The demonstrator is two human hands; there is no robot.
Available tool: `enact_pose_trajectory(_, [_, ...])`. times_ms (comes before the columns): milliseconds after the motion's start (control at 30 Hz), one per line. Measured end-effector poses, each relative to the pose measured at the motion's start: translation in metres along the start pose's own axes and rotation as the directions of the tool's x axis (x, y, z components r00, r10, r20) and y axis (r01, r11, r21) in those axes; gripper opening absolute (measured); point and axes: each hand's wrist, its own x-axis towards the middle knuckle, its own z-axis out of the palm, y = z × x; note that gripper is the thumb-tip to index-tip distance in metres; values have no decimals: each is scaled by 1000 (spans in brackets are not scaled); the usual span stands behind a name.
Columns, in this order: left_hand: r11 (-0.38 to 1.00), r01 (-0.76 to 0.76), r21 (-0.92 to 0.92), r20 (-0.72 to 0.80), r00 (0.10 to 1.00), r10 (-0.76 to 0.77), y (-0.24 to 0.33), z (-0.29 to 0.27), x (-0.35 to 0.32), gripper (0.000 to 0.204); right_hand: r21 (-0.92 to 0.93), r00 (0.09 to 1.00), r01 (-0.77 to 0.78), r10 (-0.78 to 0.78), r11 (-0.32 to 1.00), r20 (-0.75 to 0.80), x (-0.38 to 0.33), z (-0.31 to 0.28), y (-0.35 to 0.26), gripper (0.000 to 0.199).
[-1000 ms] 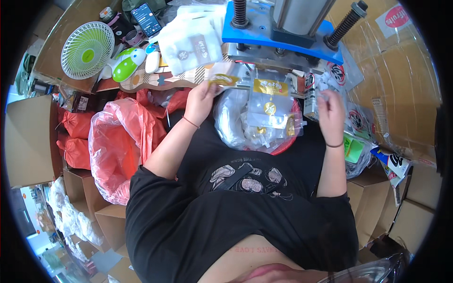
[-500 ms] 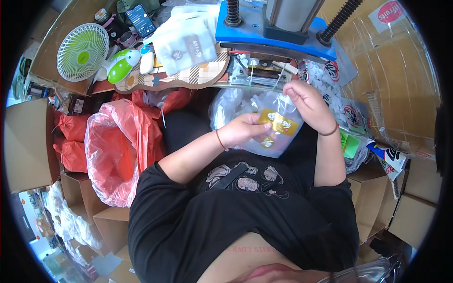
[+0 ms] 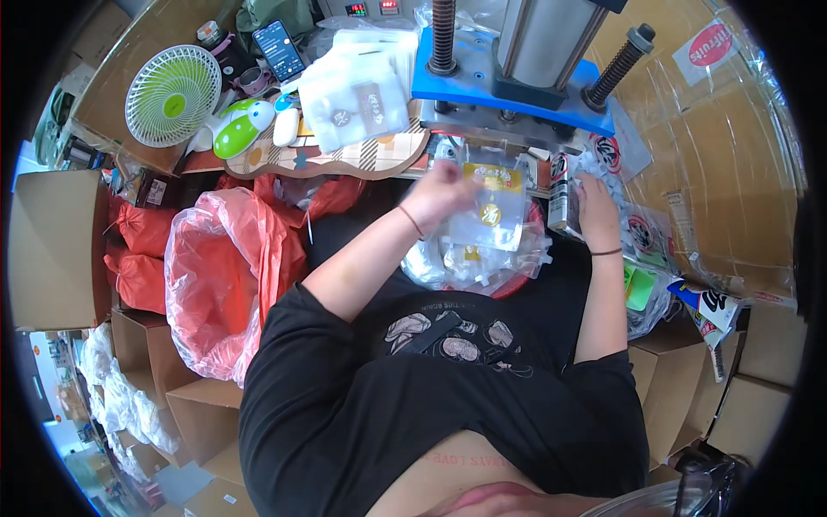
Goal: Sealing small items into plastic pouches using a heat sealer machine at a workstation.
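A clear plastic pouch with gold printed patches hangs at the front of a press with a blue plate, its top edge up against the press's lower tooling. My left hand is at the pouch's upper left; its fingers are smeared by motion, and I cannot tell whether they grip it. To the right, my right hand is beside a heap of small white plastic pieces, fingers bent and whatever they touch hidden. More clear pouches lie in a red container on my lap.
A red bag-lined bin stands to my left. On the table are a green-and-white fan, a phone, and a stack of flat pouches. A dark-and-white box stands beside my right hand; cardboard walls the right.
The pouch has gone from between my hands up to the press front. My right hand has moved right, to the white pieces. My left hand has risen. The whole view has shifted slightly.
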Motion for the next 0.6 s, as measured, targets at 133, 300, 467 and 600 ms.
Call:
enact_pose_trajectory(133, [85, 41, 996, -94, 332, 938, 32, -73, 26, 65, -11, 992, -11, 10, 1000, -126, 0, -21, -5, 29])
enact_pose_trajectory(300, [-270, -181, 946, 325, 573, 753, -4, -94, -7, 58, 24, 962, 154, -145, 988, -232, -11, -39, -5, 28])
enact_pose_trajectory(467, [552, -351, 756, -64, 800, 597, -7, -74, -29, 33, 319, 954, 271, -210, 908, -213, -15, -36, -58, 26])
enact_pose_trajectory(600, [912, -359, 199, -19, 929, 370, -8, -40, -41, 17, 619, 988, 134, -156, 774, -18, -16, -24, -96, 19])
